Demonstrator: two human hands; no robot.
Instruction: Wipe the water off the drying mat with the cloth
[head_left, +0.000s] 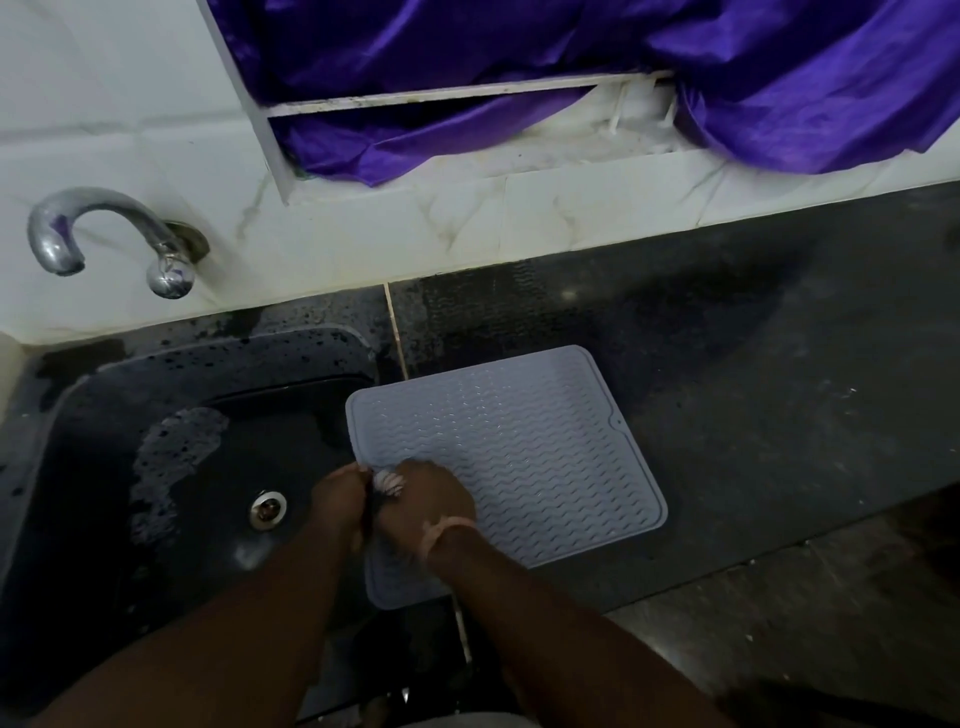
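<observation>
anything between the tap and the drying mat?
Head view: only the wet black sink rim and a strip of dark counter separate the tap from the drying mat; nothing stands there.

Before me a chrome tap (111, 236) curves from the white tiled wall (130, 130) over the wet black sink (171, 467); purple cloth (571, 62) drapes the window frame (436, 93).

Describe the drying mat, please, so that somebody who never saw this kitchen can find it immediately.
Start at the dark sink under the curved metal tap. Just right of the sink, on the dark counter, lies a flat, pale grey rectangular drying mat with rounded corners, its left edge overhanging the sink. Its wavy ribbed surface sets it apart; nothing else there is pale.
</observation>
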